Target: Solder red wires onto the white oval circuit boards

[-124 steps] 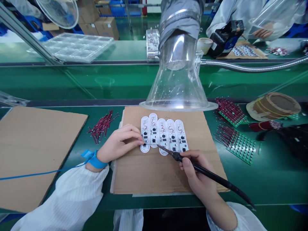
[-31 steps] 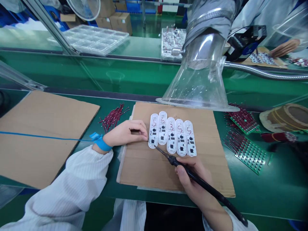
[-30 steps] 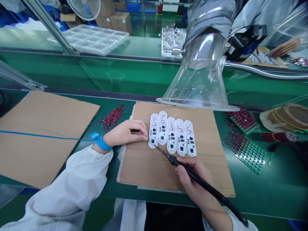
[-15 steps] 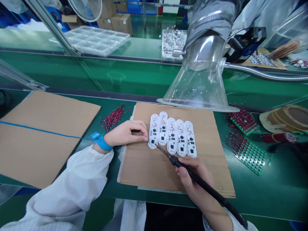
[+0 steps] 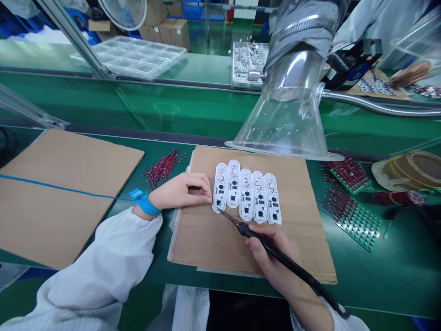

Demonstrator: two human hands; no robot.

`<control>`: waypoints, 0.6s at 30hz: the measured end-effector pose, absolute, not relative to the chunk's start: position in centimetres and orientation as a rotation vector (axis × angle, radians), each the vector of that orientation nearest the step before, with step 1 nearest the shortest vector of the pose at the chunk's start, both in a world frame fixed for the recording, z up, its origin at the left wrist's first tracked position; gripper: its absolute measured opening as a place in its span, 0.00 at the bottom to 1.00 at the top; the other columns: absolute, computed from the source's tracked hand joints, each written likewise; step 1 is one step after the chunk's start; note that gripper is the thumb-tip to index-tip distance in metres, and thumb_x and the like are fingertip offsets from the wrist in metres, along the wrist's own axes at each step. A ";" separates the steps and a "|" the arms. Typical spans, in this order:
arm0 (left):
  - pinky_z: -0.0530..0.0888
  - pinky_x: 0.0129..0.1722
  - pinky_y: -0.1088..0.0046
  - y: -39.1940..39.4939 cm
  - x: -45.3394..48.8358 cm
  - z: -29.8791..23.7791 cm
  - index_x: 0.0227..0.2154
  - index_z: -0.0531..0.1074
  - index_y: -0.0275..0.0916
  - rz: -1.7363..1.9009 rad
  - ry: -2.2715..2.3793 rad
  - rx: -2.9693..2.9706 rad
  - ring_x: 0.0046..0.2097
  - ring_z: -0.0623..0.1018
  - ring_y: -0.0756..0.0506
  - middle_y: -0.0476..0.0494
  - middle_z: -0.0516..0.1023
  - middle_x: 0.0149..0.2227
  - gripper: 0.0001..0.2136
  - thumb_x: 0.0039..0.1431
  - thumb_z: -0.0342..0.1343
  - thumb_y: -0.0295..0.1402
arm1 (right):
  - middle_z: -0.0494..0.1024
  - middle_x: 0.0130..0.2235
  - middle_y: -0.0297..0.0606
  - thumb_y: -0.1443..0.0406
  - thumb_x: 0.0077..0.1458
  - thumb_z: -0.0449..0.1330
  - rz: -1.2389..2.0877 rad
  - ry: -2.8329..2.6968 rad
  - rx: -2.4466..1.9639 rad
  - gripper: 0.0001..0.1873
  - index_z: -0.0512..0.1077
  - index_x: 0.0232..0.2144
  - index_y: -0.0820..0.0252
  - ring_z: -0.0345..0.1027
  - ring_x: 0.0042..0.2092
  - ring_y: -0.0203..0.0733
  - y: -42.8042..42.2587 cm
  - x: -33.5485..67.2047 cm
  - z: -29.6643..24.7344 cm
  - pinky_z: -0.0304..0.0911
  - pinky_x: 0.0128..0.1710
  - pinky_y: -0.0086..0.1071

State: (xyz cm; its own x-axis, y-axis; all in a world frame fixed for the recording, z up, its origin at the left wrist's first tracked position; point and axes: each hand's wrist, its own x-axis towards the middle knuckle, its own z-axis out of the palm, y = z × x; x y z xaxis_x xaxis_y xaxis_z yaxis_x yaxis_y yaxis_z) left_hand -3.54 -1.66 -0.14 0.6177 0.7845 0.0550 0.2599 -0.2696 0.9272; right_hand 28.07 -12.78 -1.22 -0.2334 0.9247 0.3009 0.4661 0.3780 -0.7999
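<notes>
right hand (image 5: pixel 275 272) grips a soldering iron (image 5: pixel 245 229), tip at the lower end of the leftmost board (image 5: pixel 219 186) in a row of five; contact is hard to make out. left hand (image 5: pixel 182 191) sits just beside that board; whether its fingertips close on anything cannot be told. cardboard (image 5: pixel 206 243) covers part of the green table (image 5: pixel 379 285). beyond, a co-worker (image 5: pixel 358 20) is cut off.

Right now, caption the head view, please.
Right hand points a soldering iron at the leftmost white board of five, left hand alongside.
</notes>
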 end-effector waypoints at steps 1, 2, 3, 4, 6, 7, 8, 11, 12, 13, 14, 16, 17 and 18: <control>0.76 0.45 0.72 -1.7 -3.5 -0.1 0.37 0.84 0.39 0.644 0.844 1.816 0.41 0.81 0.47 0.45 0.81 0.40 0.03 0.68 0.69 0.31 | 0.85 0.34 0.28 0.55 0.76 0.62 0.737 -1.842 -1.211 0.06 0.75 0.47 0.47 0.83 0.32 0.36 -12.9 28.1 -1.3 0.76 0.33 0.25; 0.75 0.45 0.73 -1.7 -3.5 -0.1 0.37 0.84 0.39 0.645 0.845 1.810 0.41 0.80 0.48 0.45 0.81 0.40 0.03 0.67 0.69 0.31 | 0.85 0.35 0.28 0.55 0.76 0.62 0.737 -1.831 -1.210 0.07 0.75 0.48 0.47 0.83 0.32 0.36 -12.9 28.2 -1.4 0.76 0.33 0.25; 0.75 0.44 0.73 -1.7 -3.5 0.0 0.37 0.84 0.39 0.644 0.847 1.804 0.41 0.80 0.48 0.46 0.81 0.40 0.03 0.67 0.70 0.31 | 0.85 0.35 0.28 0.54 0.77 0.62 0.742 -1.819 -1.211 0.07 0.74 0.48 0.47 0.83 0.32 0.36 -13.0 28.2 -1.5 0.77 0.33 0.26; 0.75 0.44 0.73 -1.7 -3.5 0.0 0.36 0.84 0.39 0.642 0.850 1.799 0.41 0.80 0.48 0.46 0.81 0.40 0.03 0.67 0.70 0.31 | 0.85 0.35 0.29 0.53 0.77 0.61 0.746 -1.812 -1.211 0.08 0.74 0.48 0.47 0.83 0.32 0.37 -13.0 28.2 -1.6 0.77 0.33 0.26; 0.75 0.43 0.73 -1.7 -3.6 0.0 0.36 0.84 0.39 0.634 0.857 1.794 0.41 0.80 0.48 0.46 0.81 0.40 0.03 0.67 0.70 0.32 | 0.86 0.35 0.29 0.53 0.77 0.61 0.757 -1.818 -1.207 0.08 0.75 0.49 0.47 0.84 0.32 0.37 -12.9 28.2 -1.7 0.76 0.32 0.26; 0.75 0.43 0.73 -1.7 -3.6 0.0 0.36 0.84 0.39 0.629 0.860 1.794 0.41 0.80 0.48 0.46 0.81 0.39 0.03 0.67 0.69 0.32 | 0.86 0.35 0.29 0.53 0.77 0.61 0.762 -1.829 -1.204 0.08 0.75 0.49 0.47 0.84 0.33 0.37 -12.9 28.2 -1.7 0.76 0.32 0.26; 0.75 0.43 0.73 -1.7 -3.6 0.0 0.36 0.84 0.39 0.624 0.865 1.794 0.41 0.80 0.48 0.46 0.81 0.39 0.03 0.67 0.69 0.32 | 0.86 0.35 0.29 0.53 0.77 0.62 0.767 -1.840 -1.203 0.08 0.75 0.49 0.47 0.84 0.33 0.38 -12.8 28.2 -1.7 0.76 0.32 0.26; 0.74 0.43 0.72 -1.7 -3.5 -0.1 0.36 0.85 0.40 0.616 0.877 1.790 0.40 0.79 0.48 0.46 0.80 0.39 0.04 0.66 0.70 0.33 | 0.86 0.35 0.30 0.53 0.76 0.62 0.789 -1.859 -1.194 0.08 0.75 0.49 0.47 0.84 0.33 0.38 -12.6 28.1 -1.6 0.77 0.31 0.27; 0.74 0.42 0.72 -1.7 -3.5 -0.1 0.36 0.85 0.40 0.615 0.879 1.786 0.40 0.79 0.48 0.46 0.80 0.39 0.04 0.66 0.70 0.34 | 0.86 0.35 0.30 0.53 0.76 0.62 0.797 -1.858 -1.193 0.08 0.76 0.49 0.47 0.84 0.32 0.39 -12.6 28.2 -1.6 0.77 0.31 0.27; 0.74 0.42 0.72 -1.8 -3.5 -0.1 0.36 0.85 0.40 0.617 0.880 1.781 0.40 0.79 0.48 0.46 0.80 0.38 0.04 0.66 0.70 0.34 | 0.86 0.35 0.31 0.53 0.76 0.63 0.803 -1.851 -1.190 0.09 0.76 0.49 0.48 0.84 0.32 0.39 -12.7 28.2 -1.7 0.77 0.31 0.27; 0.74 0.42 0.72 -1.8 -3.5 -0.1 0.36 0.85 0.40 0.621 0.881 1.775 0.39 0.79 0.48 0.46 0.80 0.38 0.04 0.66 0.70 0.34 | 0.86 0.36 0.31 0.53 0.76 0.63 0.808 -1.835 -1.187 0.09 0.76 0.49 0.48 0.84 0.33 0.39 -12.8 28.3 -1.8 0.77 0.32 0.28; 0.73 0.41 0.72 -1.8 -3.4 0.1 0.35 0.85 0.40 0.636 0.888 1.768 0.39 0.79 0.47 0.46 0.80 0.38 0.05 0.65 0.70 0.34 | 0.86 0.36 0.33 0.54 0.75 0.64 0.817 -1.774 -1.185 0.09 0.76 0.50 0.48 0.84 0.34 0.40 -13.2 28.4 -2.2 0.78 0.33 0.29; 0.73 0.41 0.72 -1.8 -3.4 0.2 0.35 0.85 0.40 0.646 0.898 1.769 0.39 0.78 0.47 0.46 0.80 0.38 0.05 0.66 0.69 0.35 | 0.86 0.37 0.34 0.54 0.76 0.64 0.821 -1.730 -1.185 0.09 0.76 0.51 0.49 0.84 0.34 0.40 -13.4 28.5 -2.5 0.79 0.34 0.29; 0.72 0.41 0.71 -1.8 -3.4 0.4 0.35 0.85 0.40 0.654 0.912 1.773 0.38 0.78 0.47 0.46 0.80 0.37 0.05 0.66 0.69 0.35 | 0.85 0.37 0.35 0.55 0.76 0.63 0.827 -1.679 -1.185 0.09 0.76 0.52 0.49 0.84 0.34 0.40 -13.6 28.6 -2.7 0.79 0.34 0.30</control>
State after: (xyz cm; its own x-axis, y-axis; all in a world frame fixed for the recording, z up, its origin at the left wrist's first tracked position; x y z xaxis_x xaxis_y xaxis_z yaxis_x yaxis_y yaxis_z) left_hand -3.38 -1.81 0.37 0.5701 0.8214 0.0202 0.2829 -0.2192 0.9338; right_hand 28.59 -13.56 -2.66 -0.1431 0.9475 0.2859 0.3508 0.3187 -0.8806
